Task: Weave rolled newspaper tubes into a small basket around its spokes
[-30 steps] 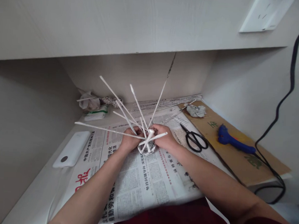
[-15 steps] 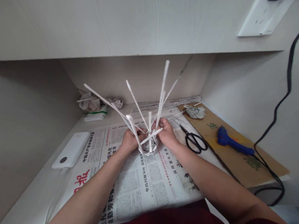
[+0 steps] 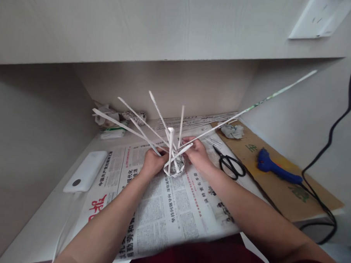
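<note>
1. Over a sheet of newspaper (image 3: pixel 165 220), a small woven paper piece (image 3: pixel 178 170) sits between two bare hands, near the middle of the worktop, its pale paper spokes (image 3: pixel 157 108) fanning up, far and left.

2. The left hand (image 3: pixel 153 161) grips the left side of the piece, fingers curled in behind the spokes; we cannot see all the fingertips.

3. The right hand (image 3: pixel 196 150), at the piece's far right side, pinches a long paper strip (image 3: pixel 253 106) by its near end, at the weave.

4. We judge the strip's line to be the relation that counts: its long axis climbs from the weave toward the far right, ending well beyond the right hand, with the free tip up in the air.

5. The right hand is clearly nearer that strip; we see the left across the piece from it.

6. To the right of the hands, we find black scissors (image 3: pixel 232 167) on the worktop and a blue glue gun (image 3: pixel 278 169) on cardboard (image 3: pixel 308 207).
</note>
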